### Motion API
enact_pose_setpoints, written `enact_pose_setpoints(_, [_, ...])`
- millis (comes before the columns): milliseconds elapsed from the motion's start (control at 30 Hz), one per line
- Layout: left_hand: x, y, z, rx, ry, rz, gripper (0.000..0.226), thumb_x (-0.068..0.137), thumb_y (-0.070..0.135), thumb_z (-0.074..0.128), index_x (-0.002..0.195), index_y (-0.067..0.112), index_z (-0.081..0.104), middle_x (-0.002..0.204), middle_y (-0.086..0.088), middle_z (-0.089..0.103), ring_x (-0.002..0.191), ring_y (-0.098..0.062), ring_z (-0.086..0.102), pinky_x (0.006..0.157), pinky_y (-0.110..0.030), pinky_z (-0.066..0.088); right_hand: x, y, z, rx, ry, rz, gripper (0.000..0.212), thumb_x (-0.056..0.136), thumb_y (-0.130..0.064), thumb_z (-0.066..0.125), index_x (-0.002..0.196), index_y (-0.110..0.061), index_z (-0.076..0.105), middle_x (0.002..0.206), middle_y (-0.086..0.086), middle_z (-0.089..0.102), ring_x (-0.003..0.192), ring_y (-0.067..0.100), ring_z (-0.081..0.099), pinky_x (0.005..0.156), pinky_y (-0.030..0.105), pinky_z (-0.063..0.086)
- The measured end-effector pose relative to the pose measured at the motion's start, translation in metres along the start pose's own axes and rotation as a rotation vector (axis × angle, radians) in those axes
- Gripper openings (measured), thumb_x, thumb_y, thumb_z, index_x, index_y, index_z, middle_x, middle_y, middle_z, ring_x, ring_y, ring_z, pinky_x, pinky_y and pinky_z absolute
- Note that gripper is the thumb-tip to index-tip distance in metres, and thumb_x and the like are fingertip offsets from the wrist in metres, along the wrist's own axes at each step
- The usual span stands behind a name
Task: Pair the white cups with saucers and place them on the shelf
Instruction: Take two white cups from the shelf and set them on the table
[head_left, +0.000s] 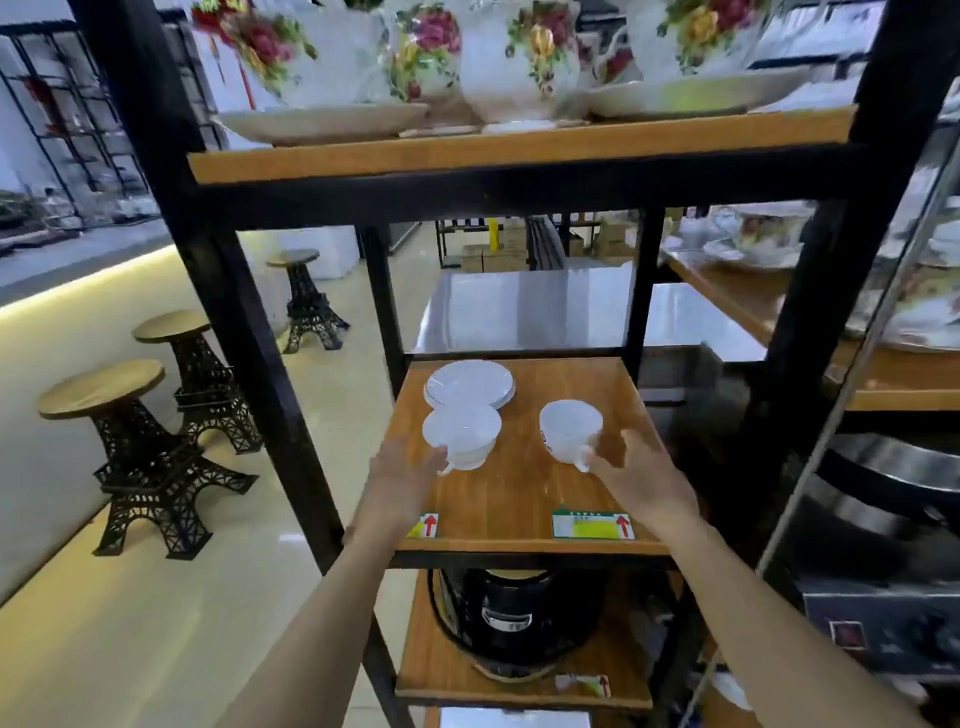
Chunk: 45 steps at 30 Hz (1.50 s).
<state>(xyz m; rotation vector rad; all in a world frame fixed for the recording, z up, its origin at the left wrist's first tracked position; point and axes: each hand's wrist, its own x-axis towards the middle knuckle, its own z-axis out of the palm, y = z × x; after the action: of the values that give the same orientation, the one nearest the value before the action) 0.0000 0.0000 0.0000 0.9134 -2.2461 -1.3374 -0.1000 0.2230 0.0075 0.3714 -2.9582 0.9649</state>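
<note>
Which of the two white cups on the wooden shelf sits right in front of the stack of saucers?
The left white cup, by the left hand; the right white cup stands apart.

shelf label (592, 524): red arrow, text unreadable | left label (425, 525): red arrow

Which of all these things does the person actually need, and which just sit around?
Needed: left white cup; right white cup; stack of white saucers; wooden shelf board; left hand; right hand.

Sitting around: flowered china; black cooker; tower-shaped stools.
</note>
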Motion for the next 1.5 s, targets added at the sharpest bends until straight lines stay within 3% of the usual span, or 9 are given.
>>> enact_pose_setpoints(133, [0.014, -0.01, 0.013, -0.198, -0.05, -0.246, 0.061, 0.083, 0.045, 0.062, 0.13, 0.011, 0.046, 0.124, -0.007, 0.054, 0.109, -0.023, 0.053, 0.085, -0.034, 0.044, 0.017, 0.013, 0.018, 0.243, -0.196, 0.132, 0.053, 0.085, -0.053, 0.049, 0.12, -0.013, 0.052, 0.107, 0.004, 0.065, 0.095, 0.021, 0.062, 0.086, 0.042, 0.05])
enact_pose_setpoints(267, [0.016, -0.014, 0.02, -0.21, -0.049, -0.229, 0.038, 0.086, 0.037, 0.061, 0.109, 0.008, 0.057, 0.097, -0.009, 0.067, 0.072, -0.012, 0.059, 0.054, -0.023, 0.041, 0.032, 0.013, 0.029, 0.488, -0.267, 0.253, 0.029, 0.089, -0.036, 0.054, 0.109, -0.015, 0.052, 0.08, 0.007, 0.069, 0.057, 0.016, 0.062, 0.053, 0.028, 0.049])
enact_pose_setpoints(600, [0.023, -0.017, 0.017, -0.446, -0.208, -0.308, 0.023, 0.088, 0.03, 0.06, 0.091, 0.007, 0.061, 0.098, -0.014, 0.064, 0.089, -0.022, 0.065, 0.053, -0.028, 0.055, 0.039, 0.002, 0.028, 1.017, -0.478, 0.542, 0.028, 0.091, -0.024, 0.056, 0.106, -0.001, 0.052, 0.103, 0.021, 0.062, 0.086, 0.028, 0.066, 0.05, 0.035, 0.057])
enact_pose_setpoints(800, [0.021, -0.008, 0.027, -0.814, -0.103, -0.464, 0.016, 0.089, 0.016, 0.061, 0.093, 0.002, 0.054, 0.099, -0.016, 0.056, 0.095, -0.03, 0.064, 0.066, -0.035, 0.059, 0.042, 0.001, 0.042, 0.971, -0.3, 0.488, 0.044, 0.094, -0.036, 0.046, 0.127, -0.007, 0.044, 0.097, 0.015, 0.06, 0.082, 0.025, 0.067, 0.057, 0.028, 0.053])
enact_pose_setpoints(900, [0.013, -0.009, 0.027, -0.82, -0.046, -0.464, 0.01, 0.091, 0.015, 0.056, 0.093, 0.005, 0.054, 0.097, -0.006, 0.058, 0.092, -0.023, 0.067, 0.088, -0.035, 0.053, 0.029, 0.005, 0.047, 0.972, -0.244, 0.432, 0.043, 0.095, -0.042, 0.04, 0.127, -0.012, 0.045, 0.089, 0.012, 0.058, 0.074, 0.02, 0.063, 0.056, 0.025, 0.052])
enact_pose_setpoints(1033, [-0.006, -0.011, 0.012, -0.758, 0.007, -0.414, 0.032, 0.09, 0.02, 0.055, 0.119, 0.005, 0.054, 0.102, -0.005, 0.068, 0.09, -0.015, 0.069, 0.105, -0.041, 0.041, 0.001, 0.001, 0.043, 0.932, -0.162, 0.335, 0.034, 0.094, -0.045, 0.039, 0.116, -0.021, 0.048, 0.083, 0.009, 0.055, 0.068, 0.016, 0.059, 0.051, 0.02, 0.05])
enact_pose_setpoints(1233, [-0.059, -0.015, -0.024, -0.727, 0.022, -0.171, 0.033, 0.09, 0.019, 0.056, 0.115, -0.002, 0.059, 0.092, -0.006, 0.069, 0.09, -0.017, 0.069, 0.094, -0.036, 0.049, -0.064, -0.012, 0.02, 0.988, -0.007, 0.275, 0.025, 0.093, -0.04, 0.045, 0.105, -0.021, 0.053, 0.067, 0.004, 0.051, 0.057, 0.014, 0.055, 0.05, 0.023, 0.048])
enact_pose_setpoints(1367, [-0.109, -0.023, -0.043, -0.702, -0.088, -0.092, 0.01, 0.09, 0.017, 0.057, 0.087, 0.013, 0.066, 0.099, -0.01, 0.069, 0.088, -0.016, 0.069, 0.088, -0.031, 0.052, -0.131, -0.006, 0.003, 1.025, 0.056, 0.266, 0.025, 0.093, -0.039, 0.044, 0.102, -0.019, 0.056, 0.065, 0.005, 0.049, 0.049, 0.012, 0.054, 0.041, 0.019, 0.047])
enact_pose_setpoints(1500, [-0.162, -0.033, -0.051, -0.697, -0.194, -0.075, 0.012, 0.09, 0.016, 0.058, 0.088, 0.008, 0.067, 0.093, -0.006, 0.07, 0.092, -0.02, 0.07, 0.08, -0.027, 0.055, -0.2, 0.011, -0.01, 1.082, 0.092, 0.292, 0.03, 0.094, -0.037, 0.045, 0.112, -0.014, 0.055, 0.067, 0.006, 0.048, 0.051, 0.014, 0.053, 0.044, 0.023, 0.047])
